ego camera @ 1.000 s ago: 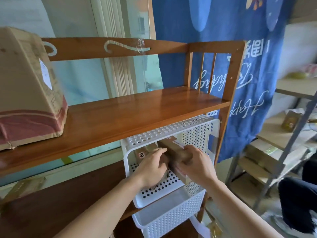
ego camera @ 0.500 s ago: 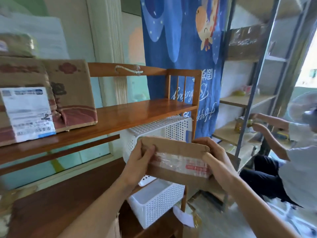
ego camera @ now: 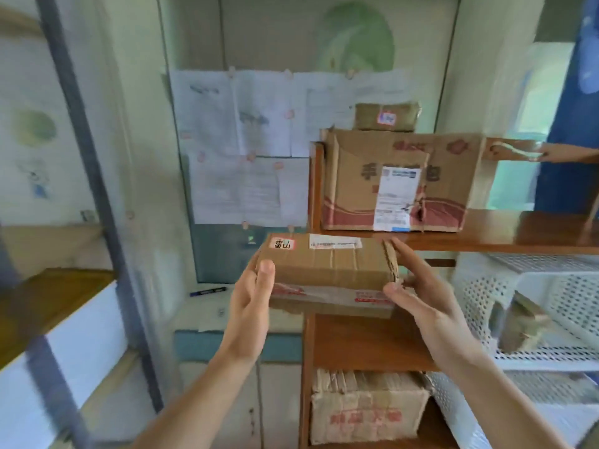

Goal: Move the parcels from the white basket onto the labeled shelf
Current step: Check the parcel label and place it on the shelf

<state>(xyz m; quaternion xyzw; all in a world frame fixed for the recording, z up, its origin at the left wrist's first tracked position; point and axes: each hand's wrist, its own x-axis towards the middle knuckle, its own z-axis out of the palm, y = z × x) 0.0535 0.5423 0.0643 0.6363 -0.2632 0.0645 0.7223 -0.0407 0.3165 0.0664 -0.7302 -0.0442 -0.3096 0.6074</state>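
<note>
Between both hands, left hand [ego camera: 251, 296] and right hand [ego camera: 421, 298], fingers clamp a parcel [ego camera: 327, 270] mid-carry; next, find its labeled shelf

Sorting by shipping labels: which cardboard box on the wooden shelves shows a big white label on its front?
The large box on the top shelf; the small one atop it has only a tiny sticker.
</note>
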